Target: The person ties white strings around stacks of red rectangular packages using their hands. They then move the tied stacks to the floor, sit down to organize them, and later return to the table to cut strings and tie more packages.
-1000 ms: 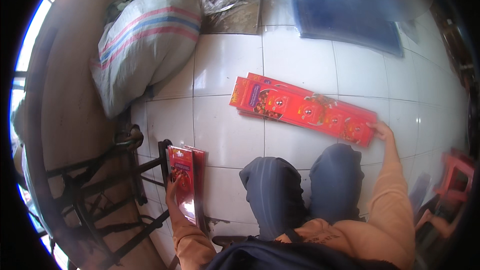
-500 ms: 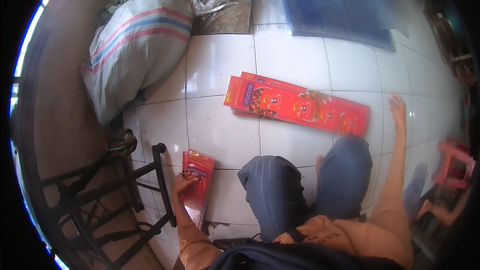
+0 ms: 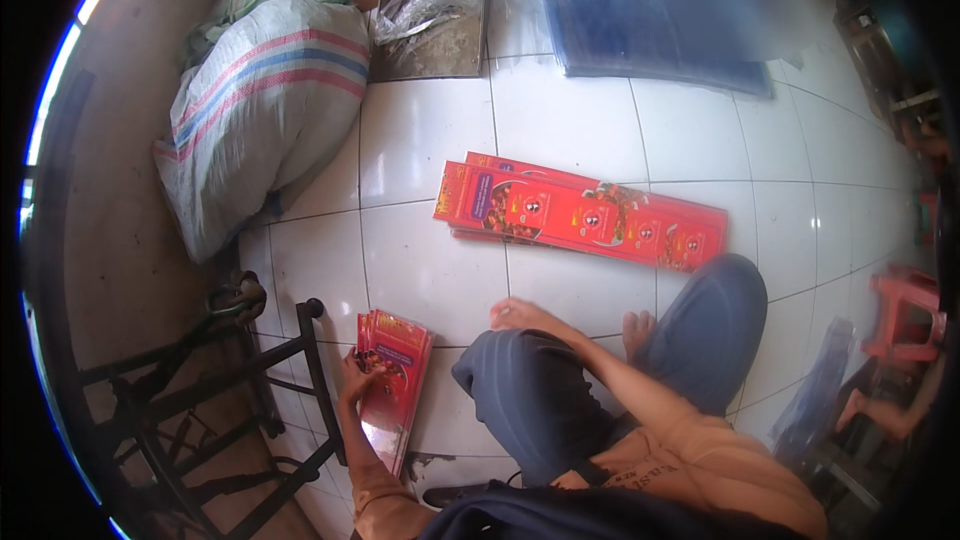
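Note:
A small stack of red printed card strips [image 3: 398, 355] with a glossy surface lies on the floor at my left. My left hand [image 3: 358, 378] is at its left edge, with fingers over the top and closed on the cards. Just beyond my left knee is my right hand [image 3: 515, 314], above the tiles and apart from both stacks. Its fingers are curled together; what they hold, if anything, is too small to make out. Ahead of my knees lies a larger stack of long red printed card strips [image 3: 590, 215], slightly fanned, its right end close to my right knee.
A black metal frame [image 3: 310, 370] stands at the left, close to my left arm. Beyond are a striped woven sack [image 3: 270, 100], a shallow tray with clear plastic [image 3: 430, 55] and blue-tinted sheets [image 3: 620, 25]. At right are a red stool [image 3: 900, 315] and another person's limb [image 3: 885, 415].
My right hand has swung from far right, where it was spread open, across to my left knee, its fingers now curled. My left hand stays at the small stack, whose strips look slightly more fanned.

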A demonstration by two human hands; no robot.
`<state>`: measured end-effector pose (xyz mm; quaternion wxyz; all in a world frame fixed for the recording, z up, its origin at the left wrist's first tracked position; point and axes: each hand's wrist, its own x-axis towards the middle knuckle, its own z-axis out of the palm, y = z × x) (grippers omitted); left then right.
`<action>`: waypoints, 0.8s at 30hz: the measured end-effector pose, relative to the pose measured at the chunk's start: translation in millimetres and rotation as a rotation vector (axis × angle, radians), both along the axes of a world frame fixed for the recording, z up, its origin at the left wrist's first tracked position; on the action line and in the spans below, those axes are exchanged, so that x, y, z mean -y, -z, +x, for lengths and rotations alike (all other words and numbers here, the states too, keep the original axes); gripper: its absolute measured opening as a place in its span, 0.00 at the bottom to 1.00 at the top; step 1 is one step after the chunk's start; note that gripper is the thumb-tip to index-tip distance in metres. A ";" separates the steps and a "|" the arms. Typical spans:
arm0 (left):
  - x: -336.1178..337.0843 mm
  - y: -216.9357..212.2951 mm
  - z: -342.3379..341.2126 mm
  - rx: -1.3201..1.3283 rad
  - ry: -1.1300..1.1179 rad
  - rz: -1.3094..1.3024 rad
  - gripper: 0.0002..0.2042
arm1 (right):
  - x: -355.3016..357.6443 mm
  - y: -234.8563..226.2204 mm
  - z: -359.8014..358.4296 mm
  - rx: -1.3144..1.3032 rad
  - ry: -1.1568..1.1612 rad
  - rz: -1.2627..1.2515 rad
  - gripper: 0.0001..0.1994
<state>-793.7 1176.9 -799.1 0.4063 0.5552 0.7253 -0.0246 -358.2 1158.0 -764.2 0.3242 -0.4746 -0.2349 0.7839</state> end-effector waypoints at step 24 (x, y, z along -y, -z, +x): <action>-19.2 -36.2 97.9 0.413 -0.169 -0.242 0.36 | 177.7 172.5 -81.9 -0.342 1.297 -0.902 0.07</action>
